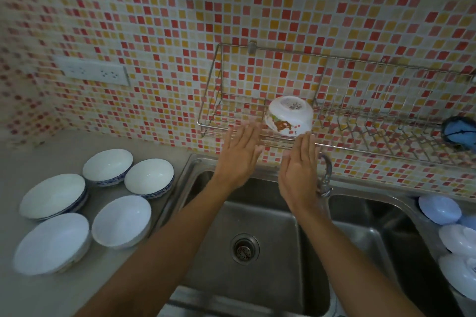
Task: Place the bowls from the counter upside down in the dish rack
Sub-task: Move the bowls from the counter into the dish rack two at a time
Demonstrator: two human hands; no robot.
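**One bowl racked, five waiting**

I'm holding both hands flat and empty, left hand and right hand, at the dish rack front rail. The patterned bowl is sitting inverted mid-rack; I'm checking it's steady before reaching for the counter bowls.

White bowl with red-brown print; red, orange, yellow tiles.

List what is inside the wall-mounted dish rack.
The dish rack holds one upside-down patterned bowl and a blue item at its far right. Anything beneath the bowl is hidden.
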